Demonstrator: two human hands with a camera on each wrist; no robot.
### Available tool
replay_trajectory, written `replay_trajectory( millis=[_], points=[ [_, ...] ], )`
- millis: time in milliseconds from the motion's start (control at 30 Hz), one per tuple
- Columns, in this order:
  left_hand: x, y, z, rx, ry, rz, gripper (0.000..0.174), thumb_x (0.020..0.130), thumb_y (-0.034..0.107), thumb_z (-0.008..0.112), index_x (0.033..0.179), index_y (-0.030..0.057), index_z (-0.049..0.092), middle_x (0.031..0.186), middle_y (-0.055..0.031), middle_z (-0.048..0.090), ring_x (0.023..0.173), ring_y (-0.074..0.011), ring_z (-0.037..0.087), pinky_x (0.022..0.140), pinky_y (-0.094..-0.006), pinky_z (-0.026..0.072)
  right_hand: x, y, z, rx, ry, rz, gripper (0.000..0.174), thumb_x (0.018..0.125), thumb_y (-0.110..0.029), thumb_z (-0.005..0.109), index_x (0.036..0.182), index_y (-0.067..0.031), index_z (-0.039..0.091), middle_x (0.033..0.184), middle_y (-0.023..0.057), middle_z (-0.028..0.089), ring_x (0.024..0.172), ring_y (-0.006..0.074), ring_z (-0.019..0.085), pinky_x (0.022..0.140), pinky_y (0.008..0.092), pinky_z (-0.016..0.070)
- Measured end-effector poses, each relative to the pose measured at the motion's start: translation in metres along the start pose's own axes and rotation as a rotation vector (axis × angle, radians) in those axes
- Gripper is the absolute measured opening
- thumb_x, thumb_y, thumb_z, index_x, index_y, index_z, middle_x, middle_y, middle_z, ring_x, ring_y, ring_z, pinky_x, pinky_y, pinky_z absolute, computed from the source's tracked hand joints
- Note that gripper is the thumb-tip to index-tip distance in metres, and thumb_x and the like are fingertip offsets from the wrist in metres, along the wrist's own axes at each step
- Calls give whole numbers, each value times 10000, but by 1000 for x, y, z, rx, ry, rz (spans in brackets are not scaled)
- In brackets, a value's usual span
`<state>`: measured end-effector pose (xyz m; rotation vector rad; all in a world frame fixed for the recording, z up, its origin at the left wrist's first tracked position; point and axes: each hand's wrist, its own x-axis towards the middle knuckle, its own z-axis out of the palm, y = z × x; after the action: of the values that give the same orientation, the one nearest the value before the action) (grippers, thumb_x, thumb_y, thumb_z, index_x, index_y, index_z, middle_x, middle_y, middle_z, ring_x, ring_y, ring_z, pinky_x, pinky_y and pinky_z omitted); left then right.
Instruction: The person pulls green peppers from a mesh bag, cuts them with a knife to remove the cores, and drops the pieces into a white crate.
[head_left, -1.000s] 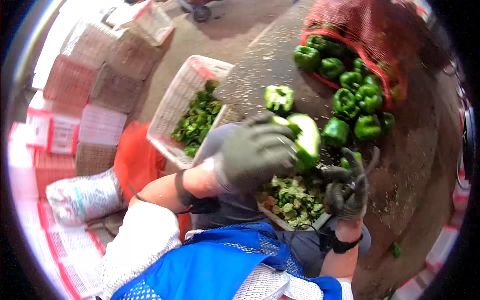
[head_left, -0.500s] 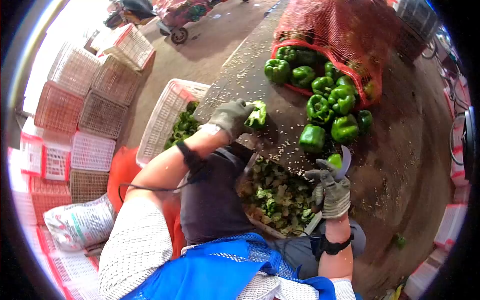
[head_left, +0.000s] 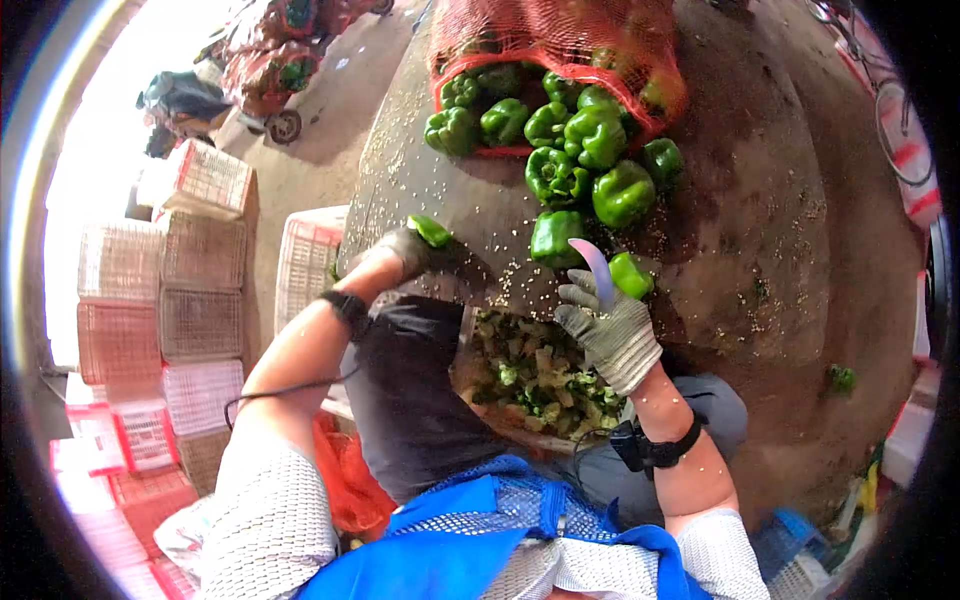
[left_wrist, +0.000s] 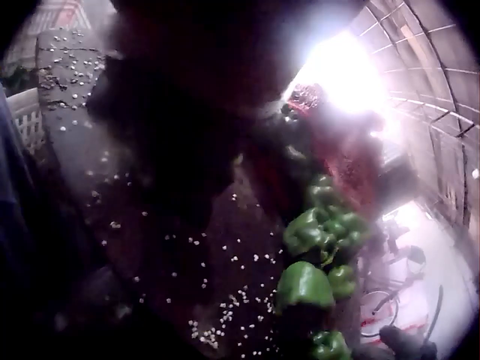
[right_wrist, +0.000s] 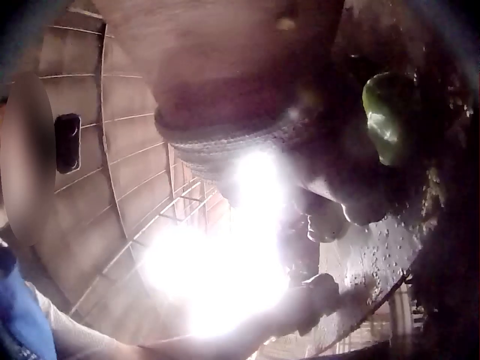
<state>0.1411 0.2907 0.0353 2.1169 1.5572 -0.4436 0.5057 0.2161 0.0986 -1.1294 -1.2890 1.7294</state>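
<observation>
At the table's left side my gloved left hand (head_left: 400, 255) grips a cut piece of green bell pepper (head_left: 430, 230), low over the tabletop. My gloved right hand (head_left: 612, 340) holds a knife with a short, curved blade (head_left: 597, 268) that points up and away; its handle is hidden in the palm. Just beyond that hand lies a green pepper (head_left: 630, 275), also visible in the right wrist view as a green shape (right_wrist: 384, 120). Several whole bell peppers (head_left: 593, 137) sit at the mouth of a red mesh bag (head_left: 560, 30). The left wrist view is mostly dark.
White seeds litter the dark tabletop (head_left: 740, 240). Between the knees stands a container of pale pepper cores (head_left: 535, 370). A white crate (head_left: 312, 265) is left of the table, with stacked crates (head_left: 200, 325) further left. Red netting (head_left: 350, 485) lies near the left leg.
The left hand moved from in front of the body to the pepper piece on the table's left, and the half it held is gone from it. The right hand keeps the knife. The head view swung right.
</observation>
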Motion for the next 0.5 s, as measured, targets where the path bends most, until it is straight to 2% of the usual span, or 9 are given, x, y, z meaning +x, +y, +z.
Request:
replay_trajectory(
  millis=[33,100,167,233,267,300,367,433,500],
  points=[
    [4,-3,15,-127,29,55,329,964,411,557,1149,153,646,1114,-93,687,1001,-262,648,859,-351,513,-1,-7,-3,-45,-6,-27,616,863,-220,752,1365,11,479,1193,113,646,1108,182,614,936,329,503],
    [-14,86,-18,-134,93,161,415,901,504,594,1033,121,687,1021,-134,707,975,-269,678,831,-377,519,-2,2,-9,-44,-5,-51,694,866,-257,750,1443,-65,416,1267,143,616,1183,214,595,981,351,479],
    [-10,113,21,-473,137,175,349,882,430,615,980,105,695,951,-150,708,915,-297,694,789,-401,539,-3,-5,-6,23,-37,-138,766,847,-356,762,1465,-96,391,1290,140,606,1160,214,596,988,334,465],
    [-33,202,-38,-166,85,2,246,837,316,645,907,87,702,839,-175,699,803,-360,697,690,-454,555,12,29,-2,-53,-23,-319,796,822,-371,780,1457,-90,391,1270,127,615,1121,212,599,981,345,462],
    [-32,203,-26,-339,176,81,247,836,322,652,886,84,698,815,-169,695,775,-363,693,668,-455,554,9,18,-5,-296,17,-369,770,811,-329,784,1437,-83,410,1207,131,643,1088,227,612,954,361,476],
    [-32,206,-16,-503,254,176,251,836,328,659,866,81,693,792,-164,690,748,-367,688,646,-456,552,8,15,-9,-339,17,-259,759,805,-325,780,1431,-94,418,1177,136,653,1063,237,620,939,368,483],
    [-26,209,-9,-542,250,240,267,840,348,663,851,82,686,778,-156,686,732,-362,685,632,-451,551,9,7,-16,-324,-25,-138,743,795,-316,768,1424,-115,427,1122,142,666,1016,251,630,915,375,494],
    [-33,213,-29,-298,179,308,278,847,362,667,843,84,681,771,-152,682,725,-359,682,626,-446,550,10,-4,-16,-211,-120,-115,734,788,-307,753,1423,-136,428,1074,145,670,972,259,635,896,373,501],
    [-30,198,-22,-408,71,456,312,835,401,702,893,95,676,788,-155,679,745,-364,679,646,-445,545,13,12,-14,-217,-199,-80,746,779,-276,731,1442,-157,408,1040,136,664,939,241,630,882,360,501]
  ],
)
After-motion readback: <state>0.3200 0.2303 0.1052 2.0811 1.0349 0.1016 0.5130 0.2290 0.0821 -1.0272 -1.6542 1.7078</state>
